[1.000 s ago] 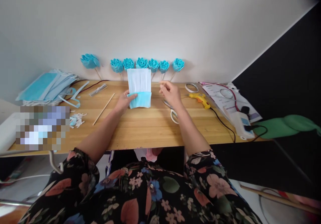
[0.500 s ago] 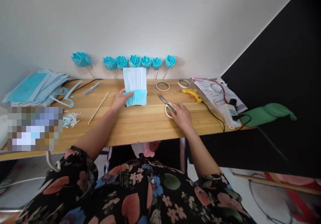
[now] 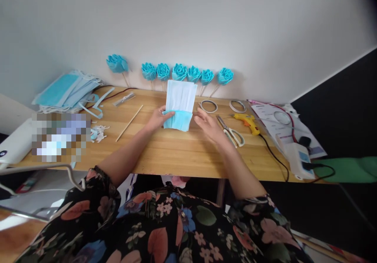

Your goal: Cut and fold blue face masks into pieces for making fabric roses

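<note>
A thin stick (image 3: 129, 123) lies left of the left hand (image 3: 156, 119), which I see pinching the white-and-blue sheets (image 3: 180, 102) over the surface (image 3: 165, 153). Just beyond the sheets' right edge, the right hand (image 3: 209, 126) is loosely spread; scissors (image 3: 226, 129) rest just to its right.

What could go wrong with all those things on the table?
The scissors lie close beside the right hand, so they might poke it. The yellow glue gun points that way too and might burn if hot. Only the left hand clearly grips the blue-and-white mask, so it might slip.
</note>
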Action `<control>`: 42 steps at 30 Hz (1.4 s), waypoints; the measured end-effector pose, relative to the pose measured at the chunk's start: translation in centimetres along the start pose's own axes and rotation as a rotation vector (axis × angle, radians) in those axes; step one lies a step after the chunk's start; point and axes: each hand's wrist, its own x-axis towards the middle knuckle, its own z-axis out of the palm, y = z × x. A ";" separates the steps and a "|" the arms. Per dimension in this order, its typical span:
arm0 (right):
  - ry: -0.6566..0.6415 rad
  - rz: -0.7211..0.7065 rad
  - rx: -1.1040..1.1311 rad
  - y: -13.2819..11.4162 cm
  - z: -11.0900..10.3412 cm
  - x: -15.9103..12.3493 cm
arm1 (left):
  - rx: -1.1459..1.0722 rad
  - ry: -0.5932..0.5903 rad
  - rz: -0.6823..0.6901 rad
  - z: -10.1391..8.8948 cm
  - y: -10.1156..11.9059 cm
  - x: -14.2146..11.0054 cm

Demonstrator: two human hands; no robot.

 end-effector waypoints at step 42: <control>0.123 -0.207 -0.017 1.8 4.4 2.7 | 0.111 0.012 0.214 0.5 1.6 -0.9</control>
